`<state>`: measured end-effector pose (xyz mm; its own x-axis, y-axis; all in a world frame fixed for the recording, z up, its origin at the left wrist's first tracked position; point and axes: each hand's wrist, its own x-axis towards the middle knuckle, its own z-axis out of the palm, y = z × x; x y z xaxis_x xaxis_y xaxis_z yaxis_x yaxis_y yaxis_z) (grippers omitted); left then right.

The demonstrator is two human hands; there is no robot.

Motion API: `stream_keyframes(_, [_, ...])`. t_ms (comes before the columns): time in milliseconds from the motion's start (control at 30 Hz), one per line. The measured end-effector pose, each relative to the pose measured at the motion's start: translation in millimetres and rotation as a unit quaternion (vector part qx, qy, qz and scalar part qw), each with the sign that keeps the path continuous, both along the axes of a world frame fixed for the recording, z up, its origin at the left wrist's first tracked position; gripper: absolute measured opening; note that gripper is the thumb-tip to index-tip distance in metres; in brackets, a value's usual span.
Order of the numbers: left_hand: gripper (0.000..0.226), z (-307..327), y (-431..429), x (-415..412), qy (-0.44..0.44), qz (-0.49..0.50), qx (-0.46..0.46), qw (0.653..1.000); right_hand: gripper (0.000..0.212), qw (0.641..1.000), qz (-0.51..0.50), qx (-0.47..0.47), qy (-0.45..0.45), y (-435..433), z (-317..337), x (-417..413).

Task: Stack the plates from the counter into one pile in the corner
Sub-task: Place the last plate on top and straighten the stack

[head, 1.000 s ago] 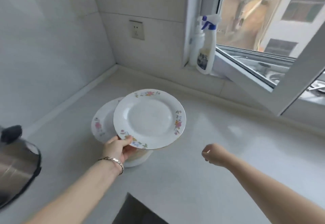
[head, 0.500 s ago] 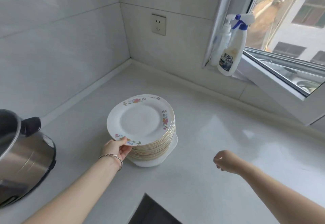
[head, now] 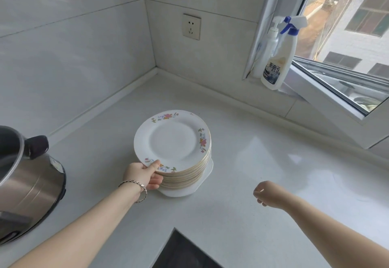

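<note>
A pile of white plates with flower-patterned, gold-edged rims [head: 189,173] stands on the pale counter [head: 242,152], some way out from the wall corner. The pile rests on a plain white dish [head: 205,180]. The top plate [head: 172,141] lies flat on the pile. My left hand [head: 143,175] grips the near-left rim of that top plate, thumb on top and fingers against the pile's side. My right hand [head: 267,194] hovers over the counter to the right, fingers curled and holding nothing.
A steel kettle with a black handle [head: 27,179] stands at the left edge. Two spray bottles [head: 277,57] sit on the window sill by the open window. A wall socket [head: 191,27] is above the corner. A dark hob edge [head: 181,253] shows at the bottom.
My left hand lowered the flowered plate from above and right of the pile onto its top. The right hand stayed curled at the right. The camera moved closer.
</note>
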<state>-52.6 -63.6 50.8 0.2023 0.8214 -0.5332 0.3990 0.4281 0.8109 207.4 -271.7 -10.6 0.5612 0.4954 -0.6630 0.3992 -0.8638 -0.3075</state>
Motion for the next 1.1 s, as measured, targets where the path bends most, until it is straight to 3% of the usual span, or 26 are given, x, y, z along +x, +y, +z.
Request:
stream_keyframes(200, [0.042, -0.5, 1.3, 5.1, 0.111, -0.062, 0.061, 0.99, 0.039, 1.0, 0.0, 0.002, 0.004, -2.7, 1.3, -4.0])
stream_keyframes(333, [0.053, 5.2, -13.6, 5.6, 0.195, -0.12, 0.153, 0.961, 0.039, 1.0, -0.002, 0.0, 0.009, -5.7, 0.9, -5.7])
stream_keyframes(433, [0.052, 5.7, -35.7, 14.6, 0.195, -0.181, 0.196, 0.944, 0.038, 1.0, -0.009, 0.005, 0.012, -10.9, 0.1, -5.2])
stream_keyframes(567, [0.04, -2.5, -65.5, 53.4, 0.126, -0.323, 0.118, 0.931, 0.038, 0.999, -0.031, 0.013, 0.011, -30.3, -2.7, 1.3])
stream_keyframes(667, [0.025, -14.0, -90.5, 91.3, 0.153, -0.437, 0.03, 0.886, 0.037, 0.998, -0.06, 0.013, -0.004, -60.5, -2.3, 10.3])
stream_keyframes(767, [0.024, -21.3, -123.1, 132.7, 0.194, -0.515, 0.035, 0.834, 0.036, 0.994, -0.107, 0.01, 0.0, -106.1, -0.5, 26.4])
stream_keyframes(1100, [0.021, -44.7, -312.5, 294.7, 0.183, -0.631, 0.032, 0.753, 0.033, 0.958, -0.285, 0.001, -0.023, -338.6, -1.2, 99.3])
